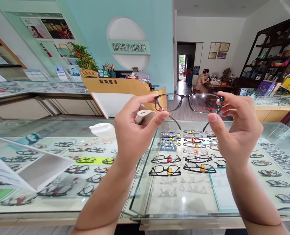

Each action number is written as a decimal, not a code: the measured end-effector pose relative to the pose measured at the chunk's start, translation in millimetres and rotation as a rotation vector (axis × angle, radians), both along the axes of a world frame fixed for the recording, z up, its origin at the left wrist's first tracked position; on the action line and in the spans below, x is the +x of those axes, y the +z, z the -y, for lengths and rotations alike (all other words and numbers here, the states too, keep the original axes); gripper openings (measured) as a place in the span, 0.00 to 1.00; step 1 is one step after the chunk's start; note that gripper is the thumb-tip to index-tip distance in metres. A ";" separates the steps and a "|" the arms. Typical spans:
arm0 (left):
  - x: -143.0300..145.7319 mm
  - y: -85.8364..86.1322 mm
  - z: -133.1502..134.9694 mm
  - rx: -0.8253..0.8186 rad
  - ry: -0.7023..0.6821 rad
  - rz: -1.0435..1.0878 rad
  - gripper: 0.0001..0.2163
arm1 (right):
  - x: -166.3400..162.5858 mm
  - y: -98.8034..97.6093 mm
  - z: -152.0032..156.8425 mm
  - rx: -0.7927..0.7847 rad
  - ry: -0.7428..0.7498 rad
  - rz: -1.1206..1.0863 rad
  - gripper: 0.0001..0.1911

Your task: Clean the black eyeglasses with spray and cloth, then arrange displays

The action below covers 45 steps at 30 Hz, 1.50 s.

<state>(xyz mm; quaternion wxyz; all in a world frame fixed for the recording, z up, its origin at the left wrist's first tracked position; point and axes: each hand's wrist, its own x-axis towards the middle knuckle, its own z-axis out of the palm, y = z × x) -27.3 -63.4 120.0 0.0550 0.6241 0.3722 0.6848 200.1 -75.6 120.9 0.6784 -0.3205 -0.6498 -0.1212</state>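
Observation:
Both hands hold up a pair of dark-framed eyeglasses (185, 96) above the glass counter, lenses facing me and temples unfolded. My left hand (137, 127) pinches the frame's left end between thumb and fingers. A folded pale cloth (145, 115) is tucked in that same hand. At the other end, my right hand (238, 127) grips the frame's right corner, its thumb below the lens. Red lettering shows on the right lens. Beneath the hands, several dark eyeglasses (166, 170) with small coloured tags stand in rows on the glass counter (174, 207).
A white box-like stand (46, 169) and a white pot-like object (102, 131) sit on the counter at left. A teal-edged panel (224, 192) lies at right. Beyond are a yellow cashier desk (125, 86), a seated person (202, 81) and a dark shelf (269, 52).

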 end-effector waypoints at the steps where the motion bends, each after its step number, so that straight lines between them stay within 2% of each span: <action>1: 0.0 -0.3 0.3 -0.007 -0.003 -0.001 0.22 | 0.2 -0.4 0.2 -0.003 0.002 -0.003 0.18; 5: -0.9 -1.3 0.2 0.005 -0.005 -0.032 0.21 | 1.1 -0.2 1.3 -0.035 0.020 -0.001 0.18; 11: -1.9 -2.3 -3.5 0.297 0.146 -0.102 0.19 | 5.0 2.3 -1.4 -0.234 0.071 0.087 0.18; 14: -2.2 -2.2 -3.5 0.342 0.184 -0.128 0.18 | 6.2 2.1 -3.6 -0.265 0.080 0.109 0.19; 17: -3.0 -1.5 -3.6 0.347 0.168 -0.128 0.19 | 5.0 1.6 -3.4 -0.251 0.089 0.097 0.19; 23: -2.8 -2.1 -13.4 0.210 0.026 -0.049 0.19 | -2.4 0.7 0.0 -0.138 0.038 0.040 0.21; 32: 0.0 -6.1 -26.7 0.252 -0.007 -0.017 0.26 | -0.7 -6.0 -3.6 0.071 -0.122 0.153 0.28; 36: 2.9 -6.6 -28.1 0.278 0.010 -0.018 0.27 | -2.6 -3.8 0.7 0.007 -0.187 0.176 0.26; 38: 4.3 -6.4 -29.1 0.274 0.023 -0.015 0.28 | -3.9 -3.1 1.3 -0.056 -0.156 0.167 0.26; 41: 5.2 -7.2 -31.5 0.273 0.023 -0.007 0.30 | -5.8 -4.1 -0.7 -0.034 -0.063 0.160 0.27; 45: 5.4 -10.9 -32.9 0.358 0.049 0.040 0.29 | -8.8 -6.4 -2.9 -0.058 -0.041 0.124 0.27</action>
